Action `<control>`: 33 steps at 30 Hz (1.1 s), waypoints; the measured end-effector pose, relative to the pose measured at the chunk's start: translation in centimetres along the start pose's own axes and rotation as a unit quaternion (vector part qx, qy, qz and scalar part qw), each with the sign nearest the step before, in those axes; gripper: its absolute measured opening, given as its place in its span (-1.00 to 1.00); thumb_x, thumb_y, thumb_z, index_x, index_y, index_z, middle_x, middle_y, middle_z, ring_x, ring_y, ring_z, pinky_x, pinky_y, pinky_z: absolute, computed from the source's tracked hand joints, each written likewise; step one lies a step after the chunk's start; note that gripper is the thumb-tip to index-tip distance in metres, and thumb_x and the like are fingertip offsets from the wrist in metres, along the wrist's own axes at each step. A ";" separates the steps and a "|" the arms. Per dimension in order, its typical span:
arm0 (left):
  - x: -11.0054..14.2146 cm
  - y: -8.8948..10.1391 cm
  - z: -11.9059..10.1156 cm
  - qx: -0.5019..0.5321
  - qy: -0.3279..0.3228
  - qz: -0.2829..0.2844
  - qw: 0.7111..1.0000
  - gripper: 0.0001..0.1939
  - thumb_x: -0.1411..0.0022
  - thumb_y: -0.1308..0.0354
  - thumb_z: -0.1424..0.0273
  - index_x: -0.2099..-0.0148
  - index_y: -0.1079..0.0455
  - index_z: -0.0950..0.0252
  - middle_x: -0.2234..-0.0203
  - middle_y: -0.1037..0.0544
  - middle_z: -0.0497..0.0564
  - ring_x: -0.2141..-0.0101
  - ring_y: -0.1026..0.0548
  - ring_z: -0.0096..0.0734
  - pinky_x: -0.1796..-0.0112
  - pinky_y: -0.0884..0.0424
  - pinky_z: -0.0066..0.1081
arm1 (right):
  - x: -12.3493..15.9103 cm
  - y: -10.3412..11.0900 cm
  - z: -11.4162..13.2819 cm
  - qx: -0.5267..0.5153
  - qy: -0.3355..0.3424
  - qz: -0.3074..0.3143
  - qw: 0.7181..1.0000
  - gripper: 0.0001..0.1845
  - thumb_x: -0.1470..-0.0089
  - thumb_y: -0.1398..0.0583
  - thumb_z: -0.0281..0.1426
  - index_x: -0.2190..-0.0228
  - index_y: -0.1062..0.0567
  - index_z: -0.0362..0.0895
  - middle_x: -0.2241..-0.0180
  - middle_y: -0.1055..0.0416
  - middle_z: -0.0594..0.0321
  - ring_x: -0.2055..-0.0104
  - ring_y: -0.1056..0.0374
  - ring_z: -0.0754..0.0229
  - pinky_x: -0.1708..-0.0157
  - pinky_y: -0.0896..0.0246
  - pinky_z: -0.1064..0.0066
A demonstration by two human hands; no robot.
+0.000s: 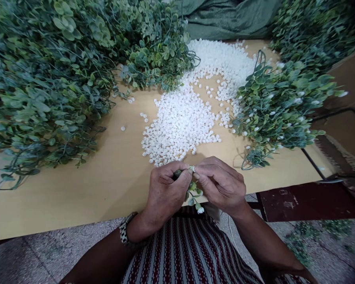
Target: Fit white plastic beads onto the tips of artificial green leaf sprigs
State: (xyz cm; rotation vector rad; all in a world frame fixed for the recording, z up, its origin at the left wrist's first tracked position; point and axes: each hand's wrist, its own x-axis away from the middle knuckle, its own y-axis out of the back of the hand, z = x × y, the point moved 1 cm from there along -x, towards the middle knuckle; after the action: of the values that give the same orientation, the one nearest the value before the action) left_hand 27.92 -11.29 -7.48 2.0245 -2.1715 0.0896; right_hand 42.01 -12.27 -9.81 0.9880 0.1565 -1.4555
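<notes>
Close to the table's front edge, my left hand [168, 191] is closed around an artificial green sprig [192, 197], whose leaves hang below the fingers. A white bud [200, 210] sits on the tip of one hanging stem. My right hand [221, 183] pinches a small white flower bud [193, 169] between thumb and forefinger, against a stem end that the left hand holds. Fingertips of both hands nearly touch there. Just beyond them lies a pile of loose white buds [180, 122].
Artificial greenery [41, 86] is heaped on the table [77, 197] at left. Sprigs with white buds [284, 106] lie at right. A green cloth [230, 17] is at the back. Leaves [301, 240] lie on the floor at right, near a dark red bench [307, 201].
</notes>
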 end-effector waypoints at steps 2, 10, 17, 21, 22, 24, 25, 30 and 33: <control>-0.1 0.0 0.1 0.009 0.002 -0.005 1.000 -0.81 -0.01 -0.13 0.49 0.62 -0.39 0.32 0.74 -0.32 -0.14 0.65 -0.22 -0.59 0.60 -0.21 -0.56 | 0.0 -0.1 0.0 0.018 0.017 0.000 1.000 -0.78 -0.03 -0.19 -0.62 0.26 -0.49 -0.16 0.43 -0.47 0.16 0.41 -0.37 0.21 0.43 -0.37 0.34; 0.0 0.0 0.2 0.043 0.007 0.007 0.999 -0.82 -0.02 -0.17 0.48 0.60 -0.40 0.32 0.74 -0.35 -0.14 0.67 -0.29 -0.59 0.62 -0.27 -0.57 | -0.1 -0.2 -0.1 0.024 0.046 -0.011 0.999 -0.77 -0.02 -0.19 -0.63 0.26 -0.49 -0.17 0.43 -0.48 0.15 0.39 -0.38 0.18 0.41 -0.36 0.30; -0.1 0.3 0.3 0.179 0.063 0.038 0.981 -0.89 -0.05 -0.22 0.40 0.48 -0.44 0.32 0.63 -0.44 -0.09 0.66 -0.32 -0.60 0.66 -0.31 -0.58 | -0.2 0.4 -0.2 -0.147 -0.121 -0.010 0.982 -0.78 -0.08 -0.20 -0.52 0.19 -0.49 -0.11 0.35 -0.48 0.22 0.32 -0.41 0.24 0.36 -0.35 0.39; 0.0 0.6 0.2 0.184 0.057 0.038 0.980 -0.88 -0.06 -0.21 0.40 0.48 -0.41 0.31 0.64 -0.42 -0.11 0.65 -0.34 -0.59 0.62 -0.32 -0.56 | -0.4 0.9 -0.1 -0.107 -0.124 -0.041 0.986 -0.78 -0.09 -0.19 -0.55 0.21 -0.49 -0.10 0.35 -0.47 0.23 0.30 -0.39 0.24 0.33 -0.33 0.37; 0.0 0.6 0.2 0.186 0.056 0.039 0.980 -0.88 -0.06 -0.20 0.40 0.48 -0.41 0.31 0.63 -0.42 -0.11 0.64 -0.34 -0.59 0.62 -0.32 -0.56 | -0.5 1.0 0.0 -0.101 -0.106 -0.034 0.989 -0.78 -0.08 -0.20 -0.56 0.22 -0.49 -0.09 0.36 -0.47 0.24 0.31 -0.39 0.25 0.33 -0.32 0.37; 0.1 0.6 0.2 0.184 0.050 0.043 0.981 -0.88 -0.07 -0.18 0.42 0.49 -0.40 0.30 0.63 -0.41 -0.10 0.62 -0.32 -0.59 0.61 -0.31 -0.56 | -1.0 1.0 0.2 -0.094 -0.060 -0.021 0.994 -0.77 -0.07 -0.20 -0.58 0.22 -0.49 -0.08 0.38 -0.48 0.26 0.32 -0.38 0.25 0.35 -0.32 0.38; 0.1 0.5 0.2 0.180 0.046 0.044 0.982 -0.88 -0.07 -0.17 0.43 0.49 -0.39 0.30 0.63 -0.40 -0.11 0.62 -0.31 -0.59 0.61 -0.30 -0.56 | -1.3 0.9 0.3 -0.092 -0.043 -0.015 0.995 -0.76 -0.07 -0.21 -0.58 0.22 -0.49 -0.08 0.38 -0.48 0.26 0.32 -0.38 0.25 0.36 -0.32 0.38; -0.1 0.2 0.7 0.145 0.025 0.025 0.989 -0.84 -0.10 -0.16 0.41 0.51 -0.37 0.29 0.68 -0.29 -0.15 0.64 -0.22 -0.60 0.63 -0.23 -0.55 | -2.2 0.1 0.3 -0.084 -0.018 0.003 0.996 -0.82 -0.05 -0.22 -0.59 0.28 -0.50 -0.15 0.42 -0.47 0.23 0.36 -0.39 0.27 0.39 -0.33 0.41; -0.3 0.0 0.9 0.130 0.021 0.009 0.991 -0.84 -0.10 -0.17 0.40 0.51 -0.37 0.30 0.69 -0.29 -0.15 0.64 -0.21 -0.59 0.63 -0.23 -0.54 | -2.2 -0.1 0.0 -0.087 -0.023 -0.006 0.996 -0.86 -0.04 -0.23 -0.60 0.32 -0.51 -0.17 0.46 -0.46 0.25 0.39 -0.38 0.30 0.40 -0.32 0.43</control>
State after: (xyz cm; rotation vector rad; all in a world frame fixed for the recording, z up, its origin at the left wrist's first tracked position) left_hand 27.85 -11.15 -8.40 2.1112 -2.2548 0.4349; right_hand 41.56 -10.62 -8.46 0.8128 0.2523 -1.4472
